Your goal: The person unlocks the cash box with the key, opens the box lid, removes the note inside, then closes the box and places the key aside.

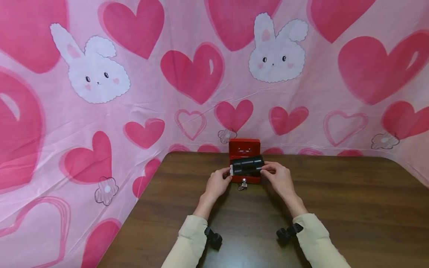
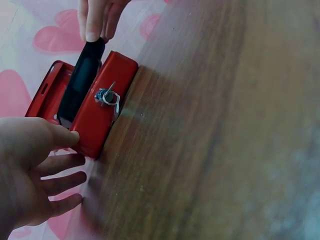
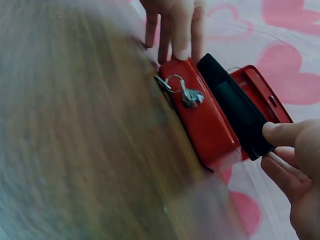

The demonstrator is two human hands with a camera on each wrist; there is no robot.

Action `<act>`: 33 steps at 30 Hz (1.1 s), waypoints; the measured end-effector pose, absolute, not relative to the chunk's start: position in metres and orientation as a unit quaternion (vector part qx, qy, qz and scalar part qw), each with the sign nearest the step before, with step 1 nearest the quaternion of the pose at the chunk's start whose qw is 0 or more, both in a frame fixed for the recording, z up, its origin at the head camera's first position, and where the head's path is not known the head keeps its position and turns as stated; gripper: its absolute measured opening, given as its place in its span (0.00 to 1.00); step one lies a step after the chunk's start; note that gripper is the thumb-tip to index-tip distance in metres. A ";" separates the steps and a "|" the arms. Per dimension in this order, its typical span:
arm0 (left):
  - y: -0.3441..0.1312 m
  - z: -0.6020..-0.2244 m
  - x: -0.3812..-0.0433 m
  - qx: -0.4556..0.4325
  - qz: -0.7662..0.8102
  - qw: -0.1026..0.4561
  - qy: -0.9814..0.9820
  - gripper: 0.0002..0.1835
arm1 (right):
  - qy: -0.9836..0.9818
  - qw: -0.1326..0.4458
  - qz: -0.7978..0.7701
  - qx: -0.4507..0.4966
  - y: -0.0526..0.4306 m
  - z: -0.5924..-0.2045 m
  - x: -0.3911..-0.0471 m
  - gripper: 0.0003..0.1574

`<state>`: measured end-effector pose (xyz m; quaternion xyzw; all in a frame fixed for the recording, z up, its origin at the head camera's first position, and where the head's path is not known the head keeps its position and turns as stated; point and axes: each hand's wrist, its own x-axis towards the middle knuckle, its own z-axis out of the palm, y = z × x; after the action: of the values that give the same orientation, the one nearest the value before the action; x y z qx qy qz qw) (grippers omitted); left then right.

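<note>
A small red metal cash box [image 1: 245, 180] stands with its lid [image 1: 244, 143] raised at the back. Over its body lies a black tray [image 1: 247, 165], tilted with its right end higher. My right hand [image 1: 279, 178] pinches that raised end between thumb and fingers. At the box's front left corner, the thumb of my left hand [image 1: 218, 185] rests on the red rim. Its other fingers extend, spread apart, along the left side, as the left wrist view shows. Keys on a ring [image 2: 109, 96] hang from the lock on the front face. The inside of the box is mostly hidden by the tray.
The box stands near the back edge of a brown wood-grain table [image 1: 335, 201]. Behind it hangs a pink cloth [image 1: 187, 33] printed with hearts and rabbits. Small black cameras [image 1: 213, 238] are strapped to both wrists.
</note>
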<state>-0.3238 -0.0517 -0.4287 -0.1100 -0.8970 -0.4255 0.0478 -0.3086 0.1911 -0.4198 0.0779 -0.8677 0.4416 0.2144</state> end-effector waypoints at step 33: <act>-0.049 -0.431 -0.324 -0.102 -0.390 0.066 -0.913 0.23 | -0.864 0.243 0.436 0.057 0.251 -0.415 -0.304 0.10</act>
<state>-0.3239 -0.0494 -0.4308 -0.1024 -0.9126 -0.3902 0.0665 -0.3039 0.2514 -0.4146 0.0570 -0.8645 0.4360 0.2435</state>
